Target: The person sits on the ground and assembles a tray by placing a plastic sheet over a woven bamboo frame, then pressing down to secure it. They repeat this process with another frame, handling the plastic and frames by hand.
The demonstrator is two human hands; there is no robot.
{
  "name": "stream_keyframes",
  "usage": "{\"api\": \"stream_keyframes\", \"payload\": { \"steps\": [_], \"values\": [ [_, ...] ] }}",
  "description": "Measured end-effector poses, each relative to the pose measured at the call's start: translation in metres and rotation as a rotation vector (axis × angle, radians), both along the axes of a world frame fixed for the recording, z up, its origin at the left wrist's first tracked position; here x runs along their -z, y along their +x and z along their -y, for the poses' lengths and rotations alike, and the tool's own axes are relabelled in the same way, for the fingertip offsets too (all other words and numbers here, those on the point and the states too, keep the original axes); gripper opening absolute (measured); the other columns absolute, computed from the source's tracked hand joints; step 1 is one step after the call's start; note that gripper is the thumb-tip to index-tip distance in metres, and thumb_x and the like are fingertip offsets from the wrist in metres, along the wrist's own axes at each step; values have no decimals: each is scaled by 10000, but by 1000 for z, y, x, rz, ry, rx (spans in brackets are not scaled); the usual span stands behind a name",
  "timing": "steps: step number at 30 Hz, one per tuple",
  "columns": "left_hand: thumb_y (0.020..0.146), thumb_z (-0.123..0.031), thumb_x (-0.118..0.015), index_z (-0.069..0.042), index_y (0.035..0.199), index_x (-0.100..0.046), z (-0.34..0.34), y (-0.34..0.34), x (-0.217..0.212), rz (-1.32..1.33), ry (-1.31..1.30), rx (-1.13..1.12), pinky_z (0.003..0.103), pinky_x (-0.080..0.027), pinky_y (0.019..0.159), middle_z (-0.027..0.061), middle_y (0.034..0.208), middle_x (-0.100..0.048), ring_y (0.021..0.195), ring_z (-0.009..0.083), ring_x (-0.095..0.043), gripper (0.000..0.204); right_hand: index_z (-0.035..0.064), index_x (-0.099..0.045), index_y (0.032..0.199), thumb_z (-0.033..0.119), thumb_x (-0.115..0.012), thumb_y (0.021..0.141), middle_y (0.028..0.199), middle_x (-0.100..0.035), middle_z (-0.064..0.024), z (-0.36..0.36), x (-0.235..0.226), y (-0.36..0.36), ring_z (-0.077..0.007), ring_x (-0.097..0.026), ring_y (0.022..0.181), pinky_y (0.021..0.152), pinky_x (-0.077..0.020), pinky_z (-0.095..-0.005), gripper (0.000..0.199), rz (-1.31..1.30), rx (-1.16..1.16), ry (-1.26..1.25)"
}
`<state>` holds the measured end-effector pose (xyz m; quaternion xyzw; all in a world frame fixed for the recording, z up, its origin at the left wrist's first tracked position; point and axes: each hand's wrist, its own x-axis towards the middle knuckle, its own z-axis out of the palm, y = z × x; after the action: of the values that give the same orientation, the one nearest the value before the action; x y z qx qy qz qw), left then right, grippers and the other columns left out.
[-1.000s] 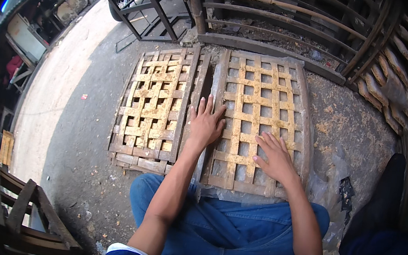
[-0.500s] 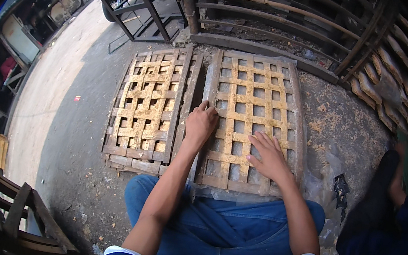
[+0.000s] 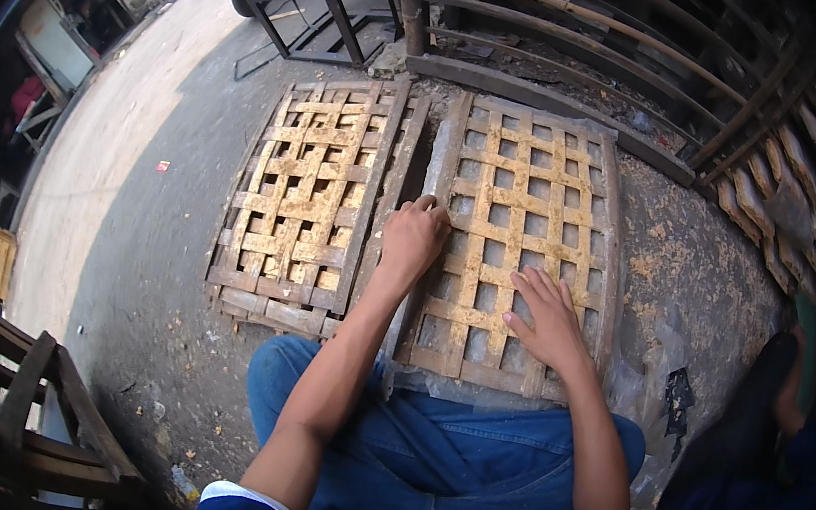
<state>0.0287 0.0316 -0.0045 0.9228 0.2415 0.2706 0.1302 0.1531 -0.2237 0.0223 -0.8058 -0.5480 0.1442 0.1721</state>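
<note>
In front of my knees lies a woven lattice rack (image 3: 608, 258), with yellowish slats crossing inside a worn wooden frame. My left hand (image 3: 416, 241) is closed on its left side rail, its fingers curled at the edge, with the fingertips partly hidden. Toward the rack's lower right, my right hand (image 3: 549, 316) rests open on the slats, fingers spread. Clear plastic sheeting (image 3: 627, 381) shows under and beside the rack. A second, similar lattice rack (image 3: 369, 200) lies just to the left, on top of at least one more frame.
A dark slatted barrier (image 3: 566, 102) stands at the far side. Wavy-edged stacked pieces (image 3: 745, 208) lean at the right. Another person's forearm (image 3: 794, 385) appears at the right edge. Wooden slatted furniture (image 3: 30, 393) stands at lower left. Yellowish crumbs (image 3: 674, 260) litter the ground.
The whole view has shifted and tilted slightly, moving the racks a little right in the picture. Both hands keep nearly the same places on the rack.
</note>
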Motion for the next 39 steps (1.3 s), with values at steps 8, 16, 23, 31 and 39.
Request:
{"api": "stream_keyframes", "payload": {
  "steps": [8, 16, 23, 31, 39],
  "values": [
    [867, -185, -699, -109, 959, -709, -9, 5, -7, 31, -50, 36, 428, -525, 889, 108, 1137, -667, 1022, 326, -637, 119, 82, -466, 1485, 345, -626, 948, 1558, -410, -179, 5, 6, 2, -313, -315, 1485, 1244, -161, -505, 618, 6, 22, 32],
    [874, -279, -685, -170, 1447, -476, -61, 77, -27, -258, 194, 41, 469, -496, 986, 133, 1400, -533, 1235, 333, -543, 619, 69, -509, 1439, 322, -663, 923, 1506, -465, -167, 0, 11, 5, -303, -366, 1448, 1226, -190, -526, 596, -40, 19, 106],
    [984, -279, -492, -234, 1393, -562, -72, 130, -23, -652, 198, -190, 451, -521, 926, 91, 1317, -608, 1250, 295, -568, 417, 63, -519, 1422, 328, -670, 922, 1468, -486, -153, 5, 11, 7, -302, -390, 1417, 1210, -208, -535, 586, -36, 41, 122],
    [990, -206, -466, -23, 1072, -649, -88, 133, 16, -279, -90, -212, 543, -558, 809, 271, 1045, -681, 909, 452, -696, 271, 60, -512, 1421, 332, -664, 935, 1467, -480, -148, 1, 13, 8, -307, -385, 1411, 1210, -199, -533, 577, -36, 31, 123],
    [953, -64, -483, 22, 976, -626, -95, 126, 27, -270, 142, -161, 490, -606, 707, 264, 1089, -678, 843, 406, -720, 168, 52, -540, 1398, 332, -683, 907, 1440, -517, -147, -4, 8, 5, -289, -425, 1385, 1192, -223, -503, 583, -3, 10, 161]
  ]
}}
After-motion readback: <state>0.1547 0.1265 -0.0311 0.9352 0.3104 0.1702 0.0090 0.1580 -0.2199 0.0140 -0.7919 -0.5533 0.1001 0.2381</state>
